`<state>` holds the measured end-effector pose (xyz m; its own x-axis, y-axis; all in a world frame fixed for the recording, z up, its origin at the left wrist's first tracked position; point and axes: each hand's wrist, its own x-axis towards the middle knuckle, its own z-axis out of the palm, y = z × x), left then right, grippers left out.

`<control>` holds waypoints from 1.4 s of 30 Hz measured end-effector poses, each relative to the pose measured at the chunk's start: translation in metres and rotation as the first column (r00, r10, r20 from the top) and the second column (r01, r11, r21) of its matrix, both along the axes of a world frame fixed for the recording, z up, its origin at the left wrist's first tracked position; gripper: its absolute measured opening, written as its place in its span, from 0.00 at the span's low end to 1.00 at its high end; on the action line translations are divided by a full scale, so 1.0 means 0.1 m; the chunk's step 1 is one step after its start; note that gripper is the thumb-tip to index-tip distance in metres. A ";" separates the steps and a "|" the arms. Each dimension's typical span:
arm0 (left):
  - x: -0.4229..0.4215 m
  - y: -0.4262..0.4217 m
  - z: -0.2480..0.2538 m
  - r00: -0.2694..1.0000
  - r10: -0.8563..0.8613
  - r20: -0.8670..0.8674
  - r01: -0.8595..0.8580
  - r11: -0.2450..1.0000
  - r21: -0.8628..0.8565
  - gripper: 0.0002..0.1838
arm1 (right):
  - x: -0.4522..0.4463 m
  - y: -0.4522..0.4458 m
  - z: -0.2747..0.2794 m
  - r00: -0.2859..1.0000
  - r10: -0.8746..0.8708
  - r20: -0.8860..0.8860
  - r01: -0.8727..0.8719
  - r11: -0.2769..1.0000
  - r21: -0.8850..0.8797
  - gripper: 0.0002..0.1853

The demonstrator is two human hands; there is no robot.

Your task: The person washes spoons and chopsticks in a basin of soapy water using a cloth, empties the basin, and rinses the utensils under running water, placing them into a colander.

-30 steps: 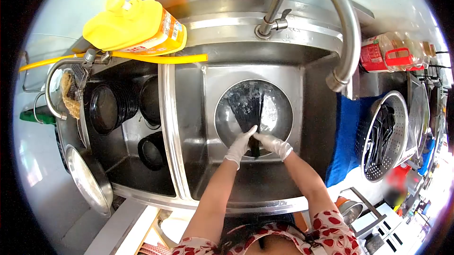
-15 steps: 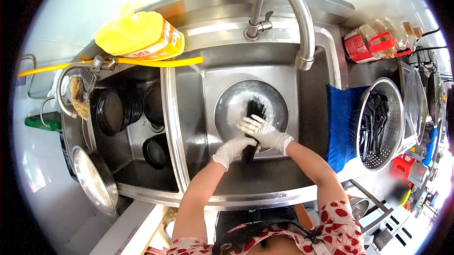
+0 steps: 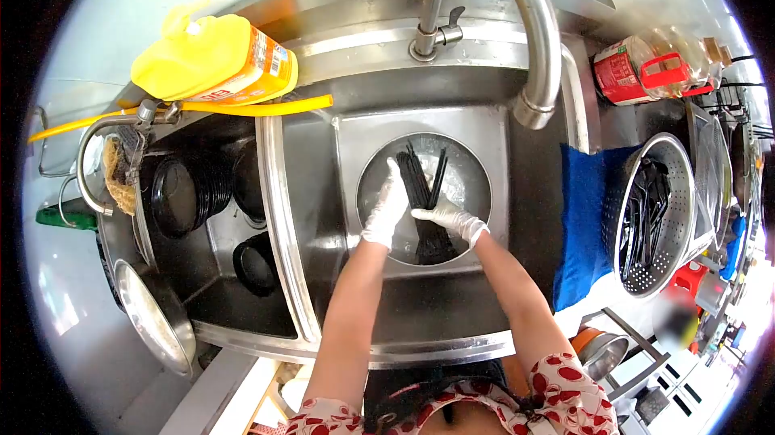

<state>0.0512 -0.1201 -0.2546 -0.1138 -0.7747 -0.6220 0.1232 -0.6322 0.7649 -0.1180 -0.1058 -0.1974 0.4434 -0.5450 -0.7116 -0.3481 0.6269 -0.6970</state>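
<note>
A bundle of long black chopsticks [image 3: 418, 193] is held slanted over a round metal basin [image 3: 370, 165] of water in the right-hand sink bowl. Its upper ends fan apart, with a few sticks split off to the right. My left hand [image 3: 390, 205], in a white glove, presses along the bundle's left side, its fingers pointing up. From the right, my gloved right hand [image 3: 450, 219] grips the sticks around their middle, thumb across the front. Some fingers of both hands are hidden behind the bundle. The lower ends spread near the basin's front rim.
A curved faucet [image 3: 537, 104] arches over the sink. Stacked black bowls [image 3: 182, 197] fill the left basin. On the right, a perforated colander [image 3: 686, 193] of black utensils stands beside a blue cloth [image 3: 577, 225]. A yellow jug [image 3: 214, 60] and clear bottles [image 3: 638, 72] stand behind.
My hands have moved apart from their overlapped position to opposite sides of the chopsticks. The left hand moved up, and the bundle now fans out at the top. The view shifted slightly.
</note>
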 end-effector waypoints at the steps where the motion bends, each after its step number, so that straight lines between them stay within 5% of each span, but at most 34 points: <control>1: -0.01 -0.02 -0.10 0.999 0.039 0.032 -0.040 0.998 0.049 0.37 | -0.07 -0.02 -0.06 1.000 0.022 0.018 -0.021 0.997 -0.072 0.32; 2: -0.02 -0.05 -0.21 0.995 0.077 0.065 -0.084 0.992 0.097 0.41 | -0.16 -0.10 -0.01 0.988 0.154 -0.031 -0.155 0.987 -0.036 0.37; 3: -0.01 0.00 -0.21 0.955 0.064 0.291 -0.076 0.997 0.029 0.39 | -0.24 -0.16 -0.12 0.976 0.212 -0.044 -0.212 0.977 0.009 0.40; 5: 0.02 0.07 -0.25 0.725 0.068 0.685 -0.011 0.996 -0.086 0.34 | -0.42 -0.30 -0.18 0.999 0.044 -0.009 -0.044 0.999 0.006 0.41; 6: 0.09 0.08 -0.47 0.893 0.133 0.430 -0.161 0.987 0.028 0.31 | -0.43 -0.36 -0.31 0.916 -0.175 -0.360 0.241 0.959 0.146 0.37; 7: 0.14 0.08 -0.68 0.960 0.240 0.144 -0.265 0.947 0.183 0.28 | -0.55 -0.35 -0.90 0.919 -0.235 -0.317 0.218 0.972 -0.089 0.33; 8: 0.10 -0.01 -0.47 0.894 0.449 0.004 -0.432 0.858 0.279 0.27 | -0.46 -0.38 -1.25 0.785 -0.580 -0.218 0.540 0.813 -0.216 0.32; 9: 0.04 -0.14 -0.23 0.760 0.640 -0.112 -0.559 0.732 0.390 0.26 | -0.28 -0.45 -1.17 0.669 -0.737 -0.098 0.710 0.673 -0.208 0.30; 10: 0.00 -0.18 -0.27 0.736 0.656 -0.167 -0.570 0.733 0.371 0.26 | -0.09 -0.52 -1.06 0.521 -0.853 0.031 0.842 0.507 -0.185 0.28; 11: -0.03 -0.21 -0.33 0.712 0.666 -0.220 -0.579 0.735 0.352 0.26 | 0.23 -0.61 -0.48 0.514 -0.857 0.037 0.855 0.508 -0.110 0.28; 12: -0.11 -0.25 -0.28 0.681 0.683 -0.264 -0.574 0.722 0.386 0.28 | 0.31 -0.70 0.00 0.743 -0.656 -0.133 0.650 0.755 -0.086 0.31; 13: -0.07 -0.25 -0.06 0.796 0.584 -0.156 -0.487 0.772 0.408 0.30 | 0.40 -0.80 0.50 0.899 -0.355 -0.256 0.356 0.933 -0.046 0.36; 14: -0.04 -0.25 0.16 0.887 0.457 -0.061 -0.387 0.809 0.442 0.33 | 0.68 -0.59 0.14 0.871 -0.408 -0.274 0.280 0.870 -0.405 0.34; 15: -0.19 -0.15 0.06 0.603 0.686 -0.407 -0.577 0.728 0.370 0.32 | 0.92 -0.33 -0.18 0.840 -0.468 -0.275 0.180 0.718 -0.673 0.31; 16: -0.34 -0.03 -0.06 0.169 0.668 -0.724 -0.654 0.626 0.424 0.32 | 1.01 -0.24 -0.20 0.856 -0.401 -0.326 0.038 0.677 -0.735 0.31; 18: -0.16 0.00 0.26 0.815 0.517 -0.262 -0.495 0.856 0.150 0.28 | 0.98 -0.21 -0.24 0.849 -0.346 -0.398 -0.123 0.603 -0.788 0.32; 19: -0.04 -0.02 0.38 0.945 0.318 0.080 -0.324 0.942 0.084 0.26 | 0.88 -0.36 -0.23 0.825 -0.392 -0.407 -0.078 0.634 -0.769 0.31; 20: 0.00 -0.11 0.33 0.883 0.053 0.466 0.016 0.990 -0.141 0.24 | 0.84 -0.41 -0.25 0.793 -0.399 -0.461 -0.077 0.685 -0.725 0.31; 21: 0.00 -0.05 0.46 0.852 -0.014 0.524 0.165 0.956 -0.243 0.24 | 0.84 -0.41 -0.25 0.755 -0.399 -0.519 -0.071 0.738 -0.671 0.30; 22: 0.00 0.04 0.29 0.965 0.222 0.141 -0.204 0.970 -0.133 0.23 | 0.86 -0.32 -0.30 0.847 -0.449 -0.286 0.044 0.593 -0.804 0.29; 23: -0.03 0.12 0.01 0.840 0.496 -0.220 -0.483 0.868 0.114 0.23 | 0.88 -0.18 -0.42 0.889 -0.371 -0.268 -0.019 0.555 -0.831 0.28; 24: 0.01 0.09 -0.05 0.893 0.353 -0.280 -0.355 0.934 0.044 0.25 | 0.80 -0.19 -0.33 0.885 -0.349 -0.308 -0.059 0.572 -0.818 0.28; 25: 0.01 0.04 -0.12 0.931 0.310 -0.190 -0.308 0.950 0.044 0.25 | 0.72 -0.27 -0.25 0.882 -0.332 -0.334 -0.088 0.581 -0.809 0.28; 26: 0.06 0.02 -0.10 0.961 0.262 -0.088 -0.258 0.964 0.056 0.26 | 0.63 -0.38 -0.20 0.835 -0.274 -0.477 -0.135 0.739 -0.660 0.28; 29: 0.23 0.05 -0.52 0.930 0.359 -0.078 -0.332 0.913 0.238 0.23 | 0.31 -0.44 -0.10 0.818 -0.283 -0.502 -0.178 0.705 -0.687 0.19; 31: 0.32 0.16 -0.98 0.855 0.499 -0.142 -0.406 0.814 0.416 0.22 | 0.16 -0.51 -0.52 0.742 -0.636 -0.211 0.327 0.619 -0.714 0.15; 33: 0.31 0.06 -0.92 0.845 0.534 -0.026 -0.479 0.779 0.405 0.23 | 0.14 -0.76 -0.59 0.623 -0.764 -0.167 0.728 0.644 -0.235 0.16; 34: 0.30 -0.01 -0.82 0.891 0.454 -0.012 -0.422 0.838 0.345 0.24 | 0.22 -0.83 -0.72 0.774 -0.589 -0.232 0.405 0.743 -0.533 0.18; 36: 0.26 -0.14 -0.68 0.952 0.307 0.006 -0.300 0.925 0.231 0.28 | 0.60 -0.87 0.01 0.844 -0.474 -0.250 0.470 0.879 -0.077 0.22; 37: 0.24 -0.15 -0.66 0.942 0.328 -0.066 -0.305 0.924 0.232 0.30 | 0.77 -0.79 0.03 0.881 -0.310 -0.357 0.220 0.938 -0.269 0.22; 39: 0.20 -0.02 -0.72 0.766 0.538 -0.352 -0.426 0.835 0.348 0.32 | 1.11 -0.57 -0.32 0.774 -0.161 -0.612 -0.207 0.850 -0.485 0.25; 41: 0.12 -0.08 -0.42 0.768 0.554 -0.323 -0.483 0.831 0.276 0.29 | 1.21 -0.29 -0.27 0.828 -0.372 -0.420 -0.074 0.670 -0.738 0.30; 42: 0.06 -0.13 -0.15 0.767 0.562 -0.309 -0.509 0.826 0.241 0.28 | 1.17 -0.26 -0.32 0.838 -0.310 -0.449 -0.154 0.654 -0.740 0.34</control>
